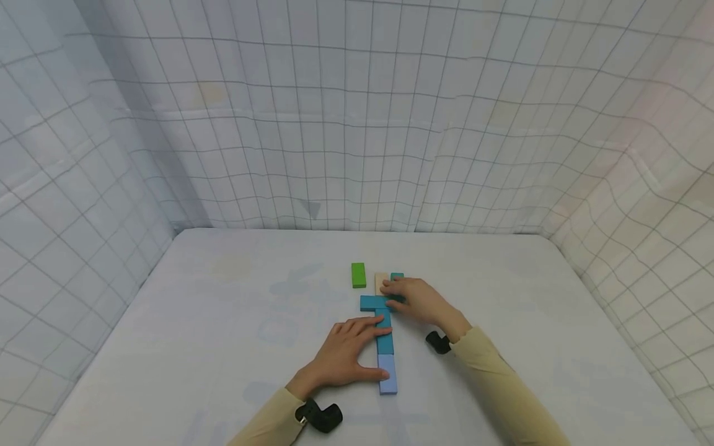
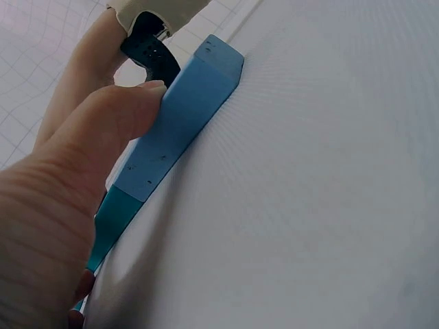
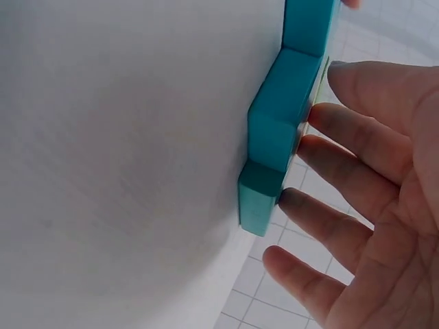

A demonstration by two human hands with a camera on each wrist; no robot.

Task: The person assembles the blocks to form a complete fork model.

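Flat blocks lie on the white table in a T-like layout. A light-blue block [image 1: 388, 384] forms the near end, meeting a teal-blue block [image 1: 385, 344] end to end. Across the far end of that column lies a teal-blue crosswise block [image 1: 369, 303]. My left hand [image 1: 343, 356] rests its thumb on the light-blue block and its fingertips on the teal-blue column. My right hand [image 1: 418, 300] spreads its fingers over the crosswise block, a beige block [image 1: 381, 282] and a teal block [image 1: 397, 275]. In the right wrist view, its fingertips [image 3: 319, 113] touch the blocks' top edge.
A green block [image 1: 359, 275] lies apart, left of the beige one. White gridded sheets [image 1: 357, 136] stand behind the table [image 1: 223, 322] and at both sides. Black wrist-worn devices [image 1: 323, 416] sit at both cuffs.
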